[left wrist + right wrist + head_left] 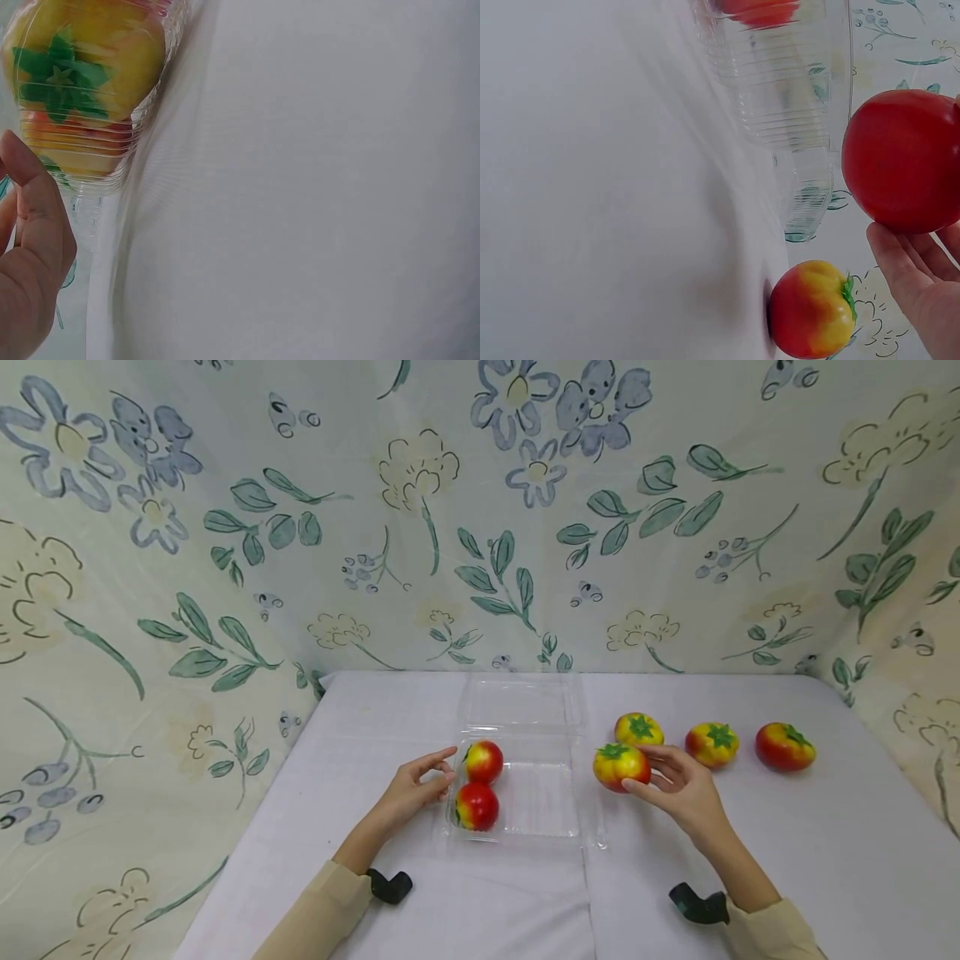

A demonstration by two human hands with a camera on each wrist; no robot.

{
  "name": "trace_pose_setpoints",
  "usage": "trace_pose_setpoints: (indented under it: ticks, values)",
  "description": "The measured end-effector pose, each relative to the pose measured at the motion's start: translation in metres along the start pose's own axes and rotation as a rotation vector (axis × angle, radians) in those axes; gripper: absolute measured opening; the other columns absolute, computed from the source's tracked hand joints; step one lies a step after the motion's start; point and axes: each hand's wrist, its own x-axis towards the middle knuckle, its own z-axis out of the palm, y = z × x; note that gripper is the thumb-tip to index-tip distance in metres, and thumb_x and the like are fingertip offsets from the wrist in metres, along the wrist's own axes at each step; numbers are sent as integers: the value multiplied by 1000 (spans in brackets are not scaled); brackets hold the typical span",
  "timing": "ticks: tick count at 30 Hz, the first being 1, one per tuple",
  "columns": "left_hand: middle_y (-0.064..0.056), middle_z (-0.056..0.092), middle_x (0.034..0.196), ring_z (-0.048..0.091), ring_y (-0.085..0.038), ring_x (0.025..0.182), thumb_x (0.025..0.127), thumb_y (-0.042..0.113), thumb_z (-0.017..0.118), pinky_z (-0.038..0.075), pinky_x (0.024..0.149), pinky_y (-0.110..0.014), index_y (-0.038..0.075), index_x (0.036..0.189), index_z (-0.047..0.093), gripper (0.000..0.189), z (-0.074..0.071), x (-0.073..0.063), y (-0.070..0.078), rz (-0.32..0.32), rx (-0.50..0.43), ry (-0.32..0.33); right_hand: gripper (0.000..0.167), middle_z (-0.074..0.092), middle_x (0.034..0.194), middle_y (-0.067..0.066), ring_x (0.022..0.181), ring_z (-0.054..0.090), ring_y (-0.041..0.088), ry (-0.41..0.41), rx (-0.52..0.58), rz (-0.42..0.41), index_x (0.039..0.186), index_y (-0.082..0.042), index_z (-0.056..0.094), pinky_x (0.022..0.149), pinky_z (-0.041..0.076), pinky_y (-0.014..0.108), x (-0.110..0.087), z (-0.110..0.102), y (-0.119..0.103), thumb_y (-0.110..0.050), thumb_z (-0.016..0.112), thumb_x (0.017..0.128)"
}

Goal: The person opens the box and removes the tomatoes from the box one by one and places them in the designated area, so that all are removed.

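Observation:
My right hand (684, 789) grips a red-and-yellow tomato (621, 767) with a green leafy top, thumb on its near side and fingers behind. It is held up just right of a clear plastic clamshell box (540, 802). In the right wrist view the held tomato (904, 161) shows its plain red side. Two tomatoes, one behind (483, 762) and one in front (477, 807), sit along the box's left side. My left hand (414, 785) is at the box's left edge, fingers slightly bent; whether the fingertips touch the wall is unclear.
To the right, three more tomatoes stand in a row: a left one (639, 728), a middle one (712, 744) and a right one (785, 747). The box's clear lid (521, 703) lies folded back. A floral curtain (420, 568) hangs behind the white tablecloth (832, 852).

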Motion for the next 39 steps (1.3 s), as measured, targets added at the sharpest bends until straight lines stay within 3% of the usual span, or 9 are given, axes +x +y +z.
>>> trace_pose_setpoints:
  ticks: [9, 39]
  values:
    - [-9, 57, 109, 58, -16, 72, 97, 26, 66, 55, 77, -23, 17, 147, 52, 53, -1, 0, -1, 5, 6, 4, 56, 52, 135, 23, 107, 49, -9, 23, -26, 34, 132, 5, 52, 86, 46, 12, 0, -6, 6, -16, 79, 87]
    - [-10, 57, 110, 58, -17, 73, 97, 26, 67, 55, 78, -24, 19, 146, 53, 51, -2, 2, -3, -11, -16, -4, 56, 48, 138, 23, 102, 50, -12, -28, -24, 141, 129, 4, 51, 83, 48, 11, 5, -19, 29, -20, 80, 87]
